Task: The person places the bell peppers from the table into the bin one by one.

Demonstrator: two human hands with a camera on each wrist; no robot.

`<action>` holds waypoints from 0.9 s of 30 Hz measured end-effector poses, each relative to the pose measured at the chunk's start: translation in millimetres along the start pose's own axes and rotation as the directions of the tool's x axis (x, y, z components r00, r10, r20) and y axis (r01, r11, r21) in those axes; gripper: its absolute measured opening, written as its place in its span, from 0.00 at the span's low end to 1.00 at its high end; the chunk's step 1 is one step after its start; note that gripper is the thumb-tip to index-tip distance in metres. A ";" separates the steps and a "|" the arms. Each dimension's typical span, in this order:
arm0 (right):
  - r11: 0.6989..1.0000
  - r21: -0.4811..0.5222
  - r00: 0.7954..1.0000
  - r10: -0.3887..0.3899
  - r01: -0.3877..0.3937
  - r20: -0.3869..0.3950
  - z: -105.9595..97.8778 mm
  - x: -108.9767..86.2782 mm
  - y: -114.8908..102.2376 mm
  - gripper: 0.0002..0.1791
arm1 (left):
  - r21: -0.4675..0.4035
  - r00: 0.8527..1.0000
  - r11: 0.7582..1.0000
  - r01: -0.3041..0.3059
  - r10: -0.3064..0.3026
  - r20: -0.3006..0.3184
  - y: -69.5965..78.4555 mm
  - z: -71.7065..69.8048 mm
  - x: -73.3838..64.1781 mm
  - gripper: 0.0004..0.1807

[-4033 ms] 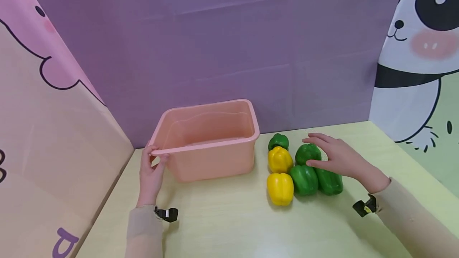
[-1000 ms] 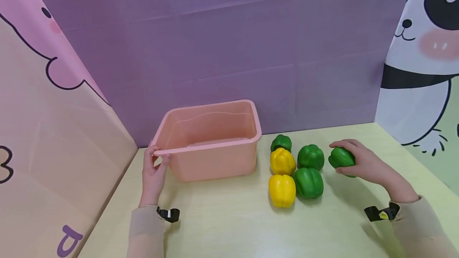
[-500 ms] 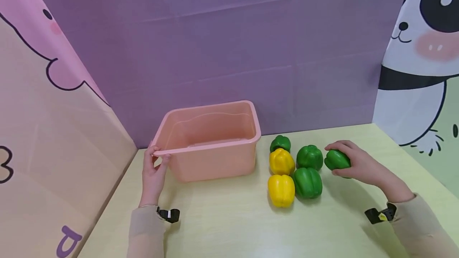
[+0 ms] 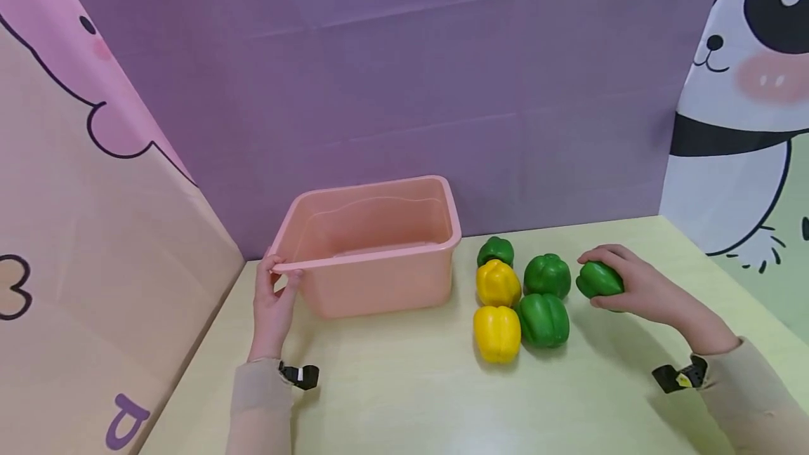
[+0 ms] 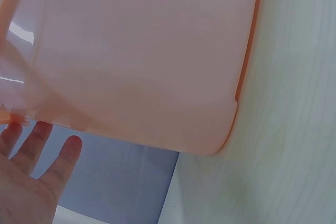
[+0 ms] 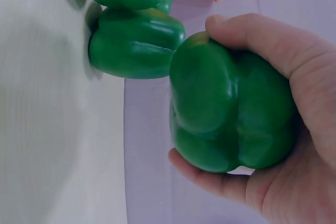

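My right hand (image 4: 645,289) grips a green bell pepper (image 4: 598,279) at the right of the group, thumb on one side and fingers on the other. In the right wrist view that pepper (image 6: 231,108) hangs off the tabletop. Left of it lie two more green peppers, a rear one (image 4: 547,275) and a front one (image 4: 543,320). Beside them sit two yellow bell peppers, one behind (image 4: 498,284) and one in front (image 4: 497,334), with a small-looking green pepper (image 4: 496,250) at the back. My left hand (image 4: 273,307) pinches the near left corner of the pink bin (image 4: 379,285).
The bin stands on the pale table (image 4: 404,385), close to the purple backdrop (image 4: 404,90). A printed panel (image 4: 82,230) borders the table on the left. Another panel with a panda (image 4: 727,181) stands at the right.
Four seconds ago my right hand hovered over the green peppers. Since then it has taken the rightmost one and moved it rightward, apart from the others. My left hand stays on the bin.
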State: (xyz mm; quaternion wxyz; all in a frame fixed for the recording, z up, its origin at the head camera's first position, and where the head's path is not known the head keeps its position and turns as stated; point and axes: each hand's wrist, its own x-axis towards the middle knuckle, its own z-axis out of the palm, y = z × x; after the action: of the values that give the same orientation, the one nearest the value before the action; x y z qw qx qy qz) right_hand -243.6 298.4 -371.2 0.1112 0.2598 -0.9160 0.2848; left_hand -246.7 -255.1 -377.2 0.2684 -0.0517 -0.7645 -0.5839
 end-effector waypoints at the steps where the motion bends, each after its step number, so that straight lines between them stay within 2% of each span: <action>1: 1.000 0.003 1.000 0.000 0.000 0.002 0.2 -0.1 -0.1 0.31 | 0.004 1.000 1.000 -0.002 0.002 0.001 -0.2 -0.1 -0.2 0.21; 12: 0.999 0.036 1.000 -0.028 0.028 -0.010 -3.3 5.6 -9.5 0.31 | 0.011 0.999 0.999 -0.045 0.045 -0.016 1.8 -3.5 1.6 0.20; 18: 0.999 0.037 1.000 -0.018 0.018 0.011 -2.8 6.5 -10.2 0.31 | 0.007 1.000 1.000 -0.018 0.018 0.005 2.9 -0.9 2.1 0.21; 22: 0.999 0.027 0.999 -0.037 0.037 0.008 -3.4 8.3 -10.8 0.31 | 0.009 1.000 1.000 -0.009 0.009 0.009 2.5 0.3 1.7 0.21; 27: 0.999 0.042 0.999 -0.035 0.035 0.019 -6.3 11.6 -13.5 0.30 | -0.027 1.000 1.000 -0.007 0.008 0.010 -1.0 0.3 1.6 0.21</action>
State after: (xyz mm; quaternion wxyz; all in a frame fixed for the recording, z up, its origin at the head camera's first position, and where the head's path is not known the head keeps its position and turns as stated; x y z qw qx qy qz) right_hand -245.7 287.7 -355.7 0.1015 0.2809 -0.9062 0.2993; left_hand -248.6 -255.5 -377.3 0.2661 -0.0610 -0.7576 -0.5928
